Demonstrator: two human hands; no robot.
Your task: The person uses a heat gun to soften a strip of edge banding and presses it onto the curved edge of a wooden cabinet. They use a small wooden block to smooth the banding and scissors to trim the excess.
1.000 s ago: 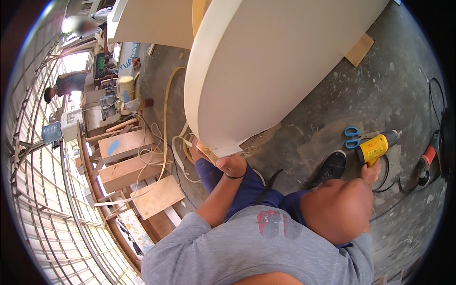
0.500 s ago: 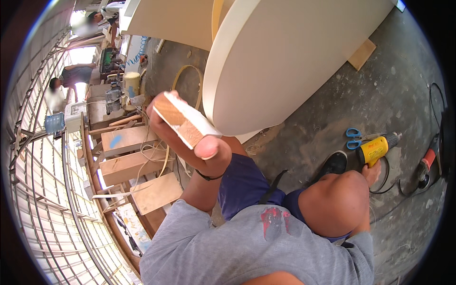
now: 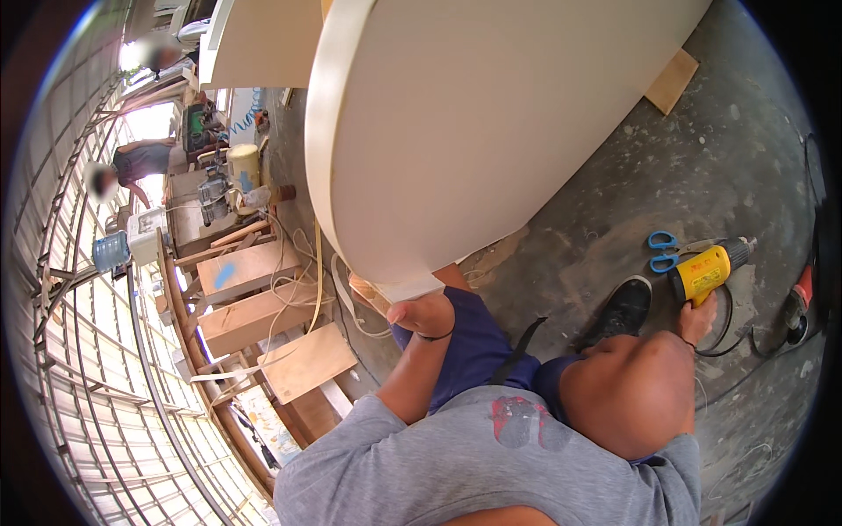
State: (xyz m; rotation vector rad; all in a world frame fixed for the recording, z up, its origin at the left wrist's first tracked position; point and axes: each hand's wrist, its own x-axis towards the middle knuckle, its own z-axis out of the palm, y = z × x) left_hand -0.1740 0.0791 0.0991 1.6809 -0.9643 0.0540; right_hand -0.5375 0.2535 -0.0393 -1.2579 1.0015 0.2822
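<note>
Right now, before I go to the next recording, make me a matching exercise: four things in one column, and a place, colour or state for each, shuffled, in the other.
Things:
1. Heat gun
2. Scissors
3. Wooden block
4. Large panel

Descriptions:
A. Off-white, with a rounded end
B. Held in the left hand
C. Blue-handled, lying on the floor
D. Yellow and black, gripped by the right hand

Right pairs: 1-D, 2-C, 3-B, 4-A
</note>
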